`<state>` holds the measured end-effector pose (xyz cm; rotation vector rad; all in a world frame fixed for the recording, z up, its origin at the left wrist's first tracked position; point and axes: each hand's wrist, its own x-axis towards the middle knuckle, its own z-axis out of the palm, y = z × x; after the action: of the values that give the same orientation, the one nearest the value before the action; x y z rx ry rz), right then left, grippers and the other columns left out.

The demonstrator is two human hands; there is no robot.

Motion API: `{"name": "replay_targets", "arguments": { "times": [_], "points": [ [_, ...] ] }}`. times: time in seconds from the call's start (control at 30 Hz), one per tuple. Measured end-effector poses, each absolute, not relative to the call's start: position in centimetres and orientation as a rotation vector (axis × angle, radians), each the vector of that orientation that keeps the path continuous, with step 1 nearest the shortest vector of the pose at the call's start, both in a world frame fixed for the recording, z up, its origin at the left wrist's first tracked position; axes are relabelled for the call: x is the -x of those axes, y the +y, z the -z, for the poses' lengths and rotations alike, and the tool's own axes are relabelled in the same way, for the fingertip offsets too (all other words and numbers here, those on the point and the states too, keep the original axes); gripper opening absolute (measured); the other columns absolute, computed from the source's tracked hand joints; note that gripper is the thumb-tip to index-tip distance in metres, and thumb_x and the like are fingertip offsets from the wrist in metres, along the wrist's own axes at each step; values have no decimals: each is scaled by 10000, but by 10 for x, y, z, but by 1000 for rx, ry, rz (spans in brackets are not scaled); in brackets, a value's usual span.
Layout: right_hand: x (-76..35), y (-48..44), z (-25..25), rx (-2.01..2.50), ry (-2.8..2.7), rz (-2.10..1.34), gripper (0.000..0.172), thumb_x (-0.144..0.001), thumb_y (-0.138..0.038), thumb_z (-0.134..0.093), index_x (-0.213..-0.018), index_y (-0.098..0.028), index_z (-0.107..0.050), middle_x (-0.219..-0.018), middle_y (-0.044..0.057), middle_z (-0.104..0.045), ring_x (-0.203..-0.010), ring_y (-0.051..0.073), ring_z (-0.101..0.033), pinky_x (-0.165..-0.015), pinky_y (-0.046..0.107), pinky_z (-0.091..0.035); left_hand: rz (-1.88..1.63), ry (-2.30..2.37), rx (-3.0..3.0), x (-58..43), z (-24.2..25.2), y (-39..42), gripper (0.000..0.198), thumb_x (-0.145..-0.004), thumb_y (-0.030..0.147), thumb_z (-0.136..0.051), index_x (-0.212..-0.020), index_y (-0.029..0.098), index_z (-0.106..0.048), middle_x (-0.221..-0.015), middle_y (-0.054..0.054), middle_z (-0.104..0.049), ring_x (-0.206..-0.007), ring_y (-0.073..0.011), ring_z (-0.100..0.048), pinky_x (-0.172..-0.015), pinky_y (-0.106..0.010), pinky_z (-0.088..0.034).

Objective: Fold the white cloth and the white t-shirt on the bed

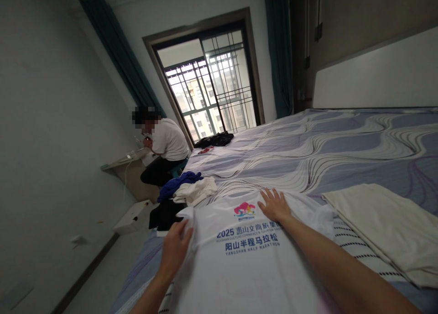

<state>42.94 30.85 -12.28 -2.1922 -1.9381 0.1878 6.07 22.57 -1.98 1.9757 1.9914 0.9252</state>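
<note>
A white T-shirt (246, 277) with a marathon print lies spread on the bed in front of me. My left hand (176, 245) is at its left edge, thumb and fingers closed on the fabric by the sleeve. My right hand (274, 206) rests flat on the upper part of the shirt, beside the pink logo, with its fingers spread. It covers the right end of the printed line. To the right lies a folded cream-coloured cloth (386, 227).
Blue (178, 186), cream (195, 191) and black (166, 215) garments lie bunched on the bed's left edge. A black bag-like item (215, 140) is at the far end. A seated person (169, 140) leans at a desk (126, 161). A white box (133, 218) stands on the floor.
</note>
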Motion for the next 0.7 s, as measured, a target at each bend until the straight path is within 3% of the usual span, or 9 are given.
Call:
{"name": "replay_targets", "arguments": {
  "times": [0.1, 0.2, 0.27, 0.37, 0.43, 0.6, 0.7],
  "points": [
    [-429, 308, 123, 2187, -1928, -198, 677, -927, -570, -238, -1530, -264, -206, -1623, 27, -137, -1471, 301, -42, -1148, 527, 23, -505, 1682, -2506, -85, 38, 182, 658, -658, 187, -563, -1308, 292, -562, -1280, -79, -569, -1214, -284, -507, -1061, -446, -406],
    [-429, 307, 123, 2171, -1915, -212, 674, -927, -564, -250, -1529, -264, -211, -1623, 27, -138, -1471, 298, -40, -1149, 523, 41, -380, 1750, -2586, -76, 66, 151, 813, -607, 76, -505, -1393, 280, -474, -1362, -87, -517, -1293, -280, -442, -1103, -439, -374],
    [-430, 307, 123, 2156, -1907, -222, 671, -925, -561, -267, -1526, -266, -225, -1621, 25, -145, -1472, 295, -47, -1152, 518, 43, -430, 1808, -2586, -56, 84, 145, 705, -667, 79, -478, -1348, 256, -524, -1306, -103, -554, -1228, -267, -505, -1066, -415, -419],
    [-430, 306, 119, 2143, -1889, -222, 666, -923, -552, -300, -1518, -257, -257, -1614, 37, -180, -1468, 305, -76, -1153, 527, 20, -601, 1889, -2557, -26, 102, 147, 385, -804, 175, -452, -1117, 239, -667, -1107, -112, -630, -1047, -247, -601, -938, -377, -511],
    [-428, 303, 115, 2143, -1877, -194, 635, -937, -516, -300, -1509, -241, -286, -1605, 56, -210, -1463, 306, -105, -1154, 526, -7, -735, 1961, -2548, -16, 106, 150, 295, -819, 213, -459, -999, 229, -692, -1020, -112, -640, -1000, -250, -608, -909, -383, -522],
    [-412, 270, 103, 2200, -1872, -66, 537, -958, -225, -226, -1467, -121, -365, -1556, 140, -315, -1434, 282, -229, -1142, 466, -146, -926, 1836, -2697, -9, 110, 158, 344, -779, 214, -508, -1082, 245, -669, -1183, -99, -642, -1096, -265, -587, -975, -424, -497],
    [-410, 232, 98, 2222, -1934, 16, 522, -919, -169, -314, -1424, -182, -445, -1512, 107, -408, -1393, 258, -325, -1144, 443, -170, -967, 1739, -2756, -1, 120, 168, 360, -819, 289, -502, -1146, 265, -649, -1245, -81, -644, -1128, -266, -604, -978, -440, -510]
  ]
}}
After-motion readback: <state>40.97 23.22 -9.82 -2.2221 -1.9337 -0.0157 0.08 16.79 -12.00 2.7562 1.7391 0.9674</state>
